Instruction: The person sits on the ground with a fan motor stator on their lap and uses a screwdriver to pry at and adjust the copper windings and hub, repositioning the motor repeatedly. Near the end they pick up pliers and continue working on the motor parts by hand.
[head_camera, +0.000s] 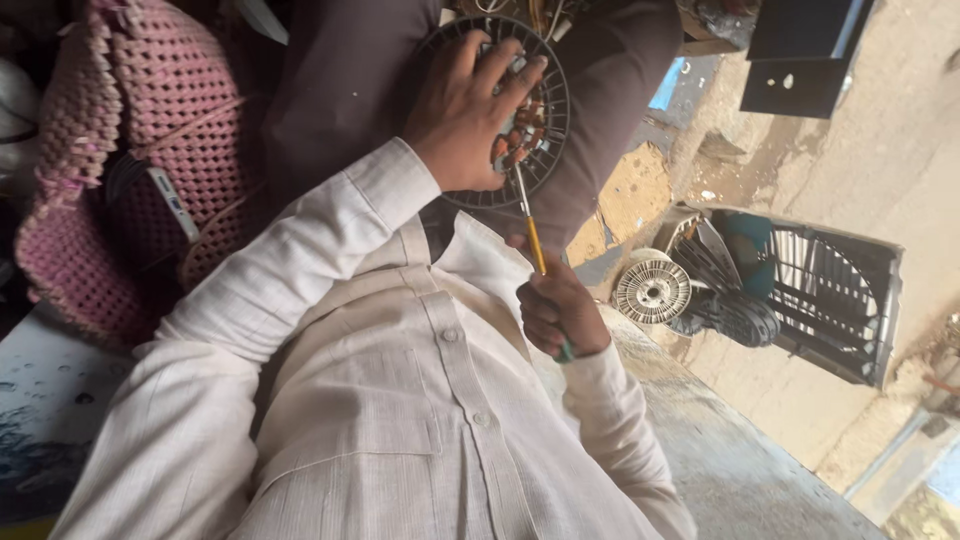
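A round stator, its black slotted rim ringing copper-coloured windings, is rested on the lap and steadied by the left hand, fingers spread flat across its face. A slim tool with a yellow shank and green handle end is gripped in the closed right hand, its tip set at the windings. Pink woven seating is seen on the left. A pale finned disc and a dark fan housing are seen on the dusty ground.

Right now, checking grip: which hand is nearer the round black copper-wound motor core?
Left. Left hand lies on the motor core; right hand below it, gripping a yellow screwdriver.
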